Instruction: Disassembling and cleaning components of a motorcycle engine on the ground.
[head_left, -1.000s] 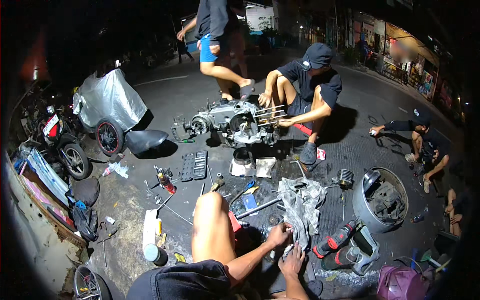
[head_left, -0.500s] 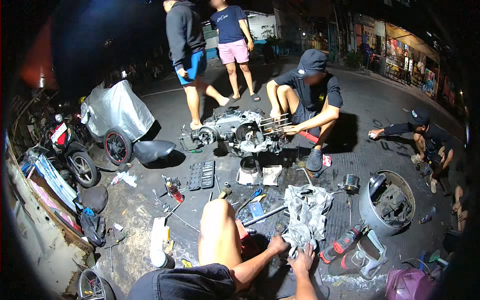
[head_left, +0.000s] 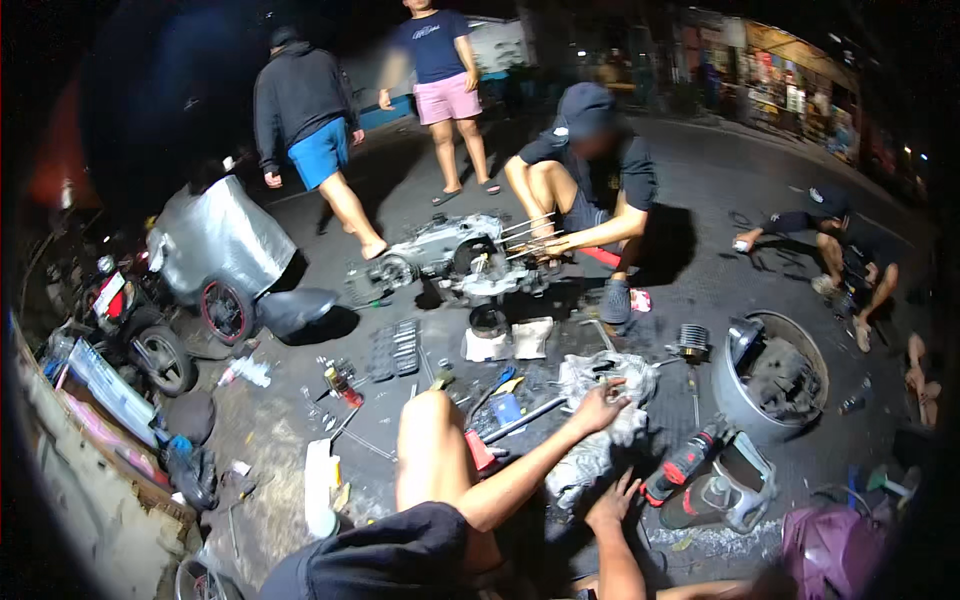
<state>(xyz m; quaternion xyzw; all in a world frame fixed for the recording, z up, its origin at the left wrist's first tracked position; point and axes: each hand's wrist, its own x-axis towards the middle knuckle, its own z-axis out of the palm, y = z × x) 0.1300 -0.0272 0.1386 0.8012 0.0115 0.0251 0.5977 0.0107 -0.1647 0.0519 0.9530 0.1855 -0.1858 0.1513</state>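
Observation:
A crumpled light-grey rag (head_left: 578, 468) lies on the ground just ahead of me. My left hand (head_left: 598, 406) is over its upper part, fingers partly bent and slightly apart, with no clear grip on the cloth. Beside the lower end of the rag, my right hand (head_left: 611, 500) is open with the fingers spread. Close to its right are a red and black cordless power tool (head_left: 680, 468) and a grey plastic container with a handle (head_left: 705, 500). A metal bar (head_left: 525, 418) runs toward the rag from the left.
Farther out, a crouching person (head_left: 600, 170) handles a partly dismantled engine (head_left: 470, 260). A metal basin (head_left: 745, 410) of dark parts stands right. A socket case (head_left: 396, 350) and loose tools lie left, near a covered motorcycle (head_left: 225, 240). Two people stand behind; another crouches far right.
My left hand has moved up and forward over the rag, away from its lower end. My right hand has come off the cloth with fingers spread. The hooded person has moved left.

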